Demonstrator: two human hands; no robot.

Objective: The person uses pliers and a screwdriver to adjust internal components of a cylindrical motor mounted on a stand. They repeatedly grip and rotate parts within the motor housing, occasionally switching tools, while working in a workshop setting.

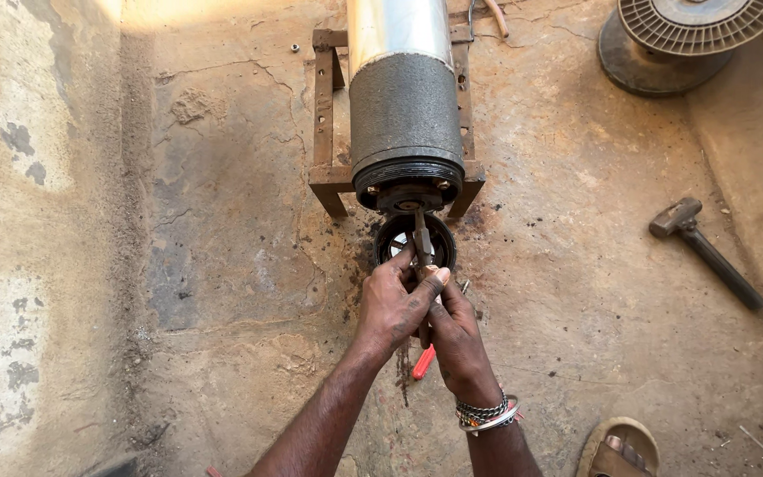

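Where the cracked concrete floor [222, 265] spreads across the scene, a long cylindrical motor [404, 106] lies on a rusty metal stand [324, 132], its dark end facing near. Far right sits a ribbed disc [691, 26]; a hammer [704, 249] lies right. The left hand [395, 305] and right hand [457, 340] together grip red-handled pliers [423, 265], tip at the motor's end, over a round black ring [439, 243].

At frame centre, both hands, left [392, 305] and right [457, 340], grip a red-handled tool [422, 265] pointed at the motor's [405, 115] end. A hammer [704, 249] lies at right on the floor [222, 265].
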